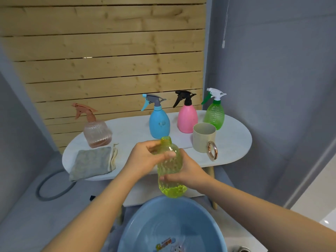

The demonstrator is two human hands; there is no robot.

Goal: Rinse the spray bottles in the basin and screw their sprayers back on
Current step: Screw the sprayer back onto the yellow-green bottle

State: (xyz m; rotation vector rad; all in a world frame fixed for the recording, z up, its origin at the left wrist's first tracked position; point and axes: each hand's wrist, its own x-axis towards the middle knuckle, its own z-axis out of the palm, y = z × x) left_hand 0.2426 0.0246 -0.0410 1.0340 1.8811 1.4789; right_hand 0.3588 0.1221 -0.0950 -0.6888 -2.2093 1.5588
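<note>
The yellow spray bottle [170, 168], sprayer off, is held just above the blue basin [171, 226], likely so drips fall in. The left hand [143, 159] grips its shoulder near the open neck; the right hand [187, 171] wraps its lower body. Beyond the basin, four capped spray bottles [187, 117] stand on the white table [234, 140].

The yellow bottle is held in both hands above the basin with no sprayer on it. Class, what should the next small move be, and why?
Probably lower the yellow bottle into the basin to rinse it. Its neck is open with no sprayer, the left hand holds it near the top, the right hand holds its lower body, and it hangs right over the basin. Its sprayer is not in view.
</note>
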